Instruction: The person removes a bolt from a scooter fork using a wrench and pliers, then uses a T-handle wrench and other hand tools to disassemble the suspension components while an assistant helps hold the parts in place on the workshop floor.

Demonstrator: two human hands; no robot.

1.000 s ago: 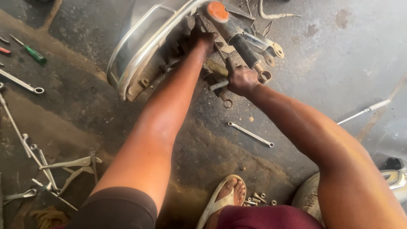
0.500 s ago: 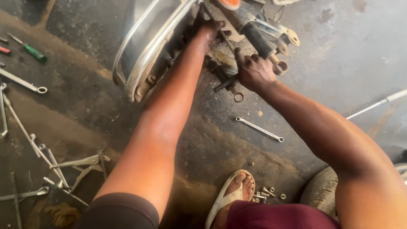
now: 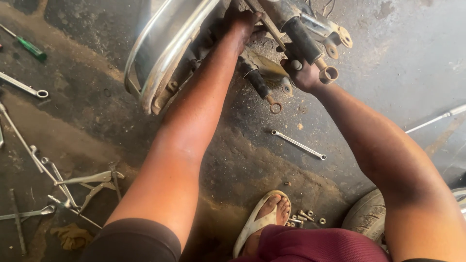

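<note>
A dirty motorcycle rear assembly lies on the oily concrete floor, with a chrome fender (image 3: 160, 58) and a pair of black shock absorbers (image 3: 303, 41). My left hand (image 3: 242, 24) reaches deep into the assembly next to the fender and grips a part there; its fingers are partly hidden. My right hand (image 3: 303, 75) is closed around the lower end of one shock absorber, near its round mounting eye (image 3: 329, 74). A second shock absorber (image 3: 259, 85) hangs below, between my two arms.
A spanner (image 3: 298, 144) lies on the floor under my right arm. More spanners (image 3: 22, 85), pliers (image 3: 90, 182) and a green-handled screwdriver (image 3: 29, 47) lie at the left. Loose bolts (image 3: 306, 217) sit beside my sandalled foot (image 3: 264, 218). A tyre (image 3: 366, 221) is at the lower right.
The view has moved closer to the assembly and shifted down the frame. My right hand slid from the assembly's middle onto the shock absorber's lower end. My left hand stays inside.
</note>
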